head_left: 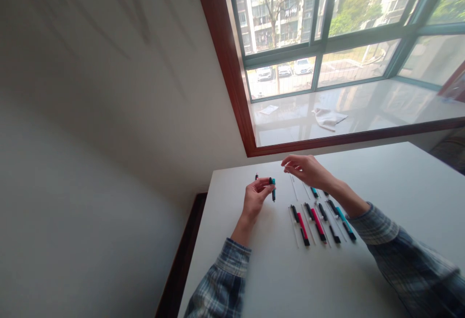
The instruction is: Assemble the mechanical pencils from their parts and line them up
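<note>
My left hand [255, 198] pinches a teal and black pen barrel [272, 188] upright over the white table [385, 182]. My right hand [305, 168] hovers just right of it, fingers curled loosely and apart, holding nothing I can see. Below my right wrist lie rows of pen parts: two red and black pens [301, 224] [317, 223], a black piece [334, 234], a teal and black pen [343, 221], and thin clear refills [293, 188]. A small dark bit [256, 176] lies near the table's far edge.
A wide glossy window sill [363, 114] with a crumpled white cloth [329, 118] and a paper scrap [269, 109] runs behind the table. A white wall stands at the left. The table's left edge drops to a dark floor strip [181, 260].
</note>
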The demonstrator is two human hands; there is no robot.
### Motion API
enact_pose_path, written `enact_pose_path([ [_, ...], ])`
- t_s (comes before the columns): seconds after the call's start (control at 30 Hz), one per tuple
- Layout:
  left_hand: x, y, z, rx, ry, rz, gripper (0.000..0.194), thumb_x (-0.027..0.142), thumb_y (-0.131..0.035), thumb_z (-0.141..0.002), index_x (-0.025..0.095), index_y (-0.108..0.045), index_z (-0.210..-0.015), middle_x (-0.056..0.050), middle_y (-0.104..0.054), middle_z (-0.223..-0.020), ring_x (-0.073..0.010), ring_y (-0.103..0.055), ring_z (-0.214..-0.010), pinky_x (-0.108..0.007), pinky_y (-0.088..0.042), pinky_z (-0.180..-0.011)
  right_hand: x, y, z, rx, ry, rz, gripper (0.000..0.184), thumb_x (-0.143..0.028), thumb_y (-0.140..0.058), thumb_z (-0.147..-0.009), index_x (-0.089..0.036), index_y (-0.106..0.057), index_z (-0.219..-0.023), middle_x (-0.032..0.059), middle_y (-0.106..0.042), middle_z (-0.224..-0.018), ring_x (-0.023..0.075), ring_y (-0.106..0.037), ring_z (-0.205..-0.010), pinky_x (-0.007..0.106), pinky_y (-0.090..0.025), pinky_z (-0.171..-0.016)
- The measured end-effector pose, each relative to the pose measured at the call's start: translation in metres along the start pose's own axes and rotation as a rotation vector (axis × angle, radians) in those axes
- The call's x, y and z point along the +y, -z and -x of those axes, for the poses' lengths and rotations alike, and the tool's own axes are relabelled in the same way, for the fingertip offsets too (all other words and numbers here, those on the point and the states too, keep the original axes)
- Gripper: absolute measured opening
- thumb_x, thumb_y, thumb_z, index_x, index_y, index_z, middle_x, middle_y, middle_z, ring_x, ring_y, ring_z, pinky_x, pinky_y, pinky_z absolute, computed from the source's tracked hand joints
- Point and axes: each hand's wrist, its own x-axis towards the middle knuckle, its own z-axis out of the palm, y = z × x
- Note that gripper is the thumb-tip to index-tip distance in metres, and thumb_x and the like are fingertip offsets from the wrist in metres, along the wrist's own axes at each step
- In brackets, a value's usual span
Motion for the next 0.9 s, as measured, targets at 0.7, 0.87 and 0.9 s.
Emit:
enact_pose_path([
  [0.7, 0.007, -0.002, 0.001, -0.049, -0.023, -0.034, 0.038, 0.039, -0.089, -0.072, 0.016, -0.080, -0.101, -0.011, -0.079, -0.101, -0.0227, -0.072, -0.088, -0.035, -0.055, -0.083, -0.019, -0.015, 0.000, -0.057, 0.079, -0.221, 0.021, -0.039, -0.070, -0.090, -0.019, -0.075, -0.095, 0.0049, -0.078, -0.090, 0.0192, -0.072, -0.081, 0.033, -0.059, -0.077],
  [0.87, 0.007, -0.002, 0.001, -0.067, -0.037, -0.037, 0.040, 0.042, -0.088, -0.074, 0.016, -0.079, -0.103, -0.011, -0.079, -0.101, -0.0226, -0.072, -0.088, -0.034, -0.055, -0.082, -0.018, -0.015, 0.001, -0.092, 0.087, -0.130, 0.018, -0.037, -0.069, -0.091, -0.021, -0.077, -0.093, 0.0034, -0.078, -0.087, 0.0180, -0.070, -0.078, 0.031, -0.056, -0.073],
  [0.9, 0.007, -0.002, 0.001, -0.069, -0.038, -0.039, 0.040, 0.042, -0.088, -0.074, 0.016, -0.079, -0.103, -0.011, -0.079, -0.101, -0.0227, -0.072, -0.088, -0.034, -0.055, -0.082, -0.018, -0.015, 0.001, -0.099, 0.089, -0.123, 0.018, -0.036, -0.068, -0.091, -0.021, -0.077, -0.093, 0.0034, -0.078, -0.087, 0.0180, -0.070, -0.078, 0.030, -0.055, -0.073],
])
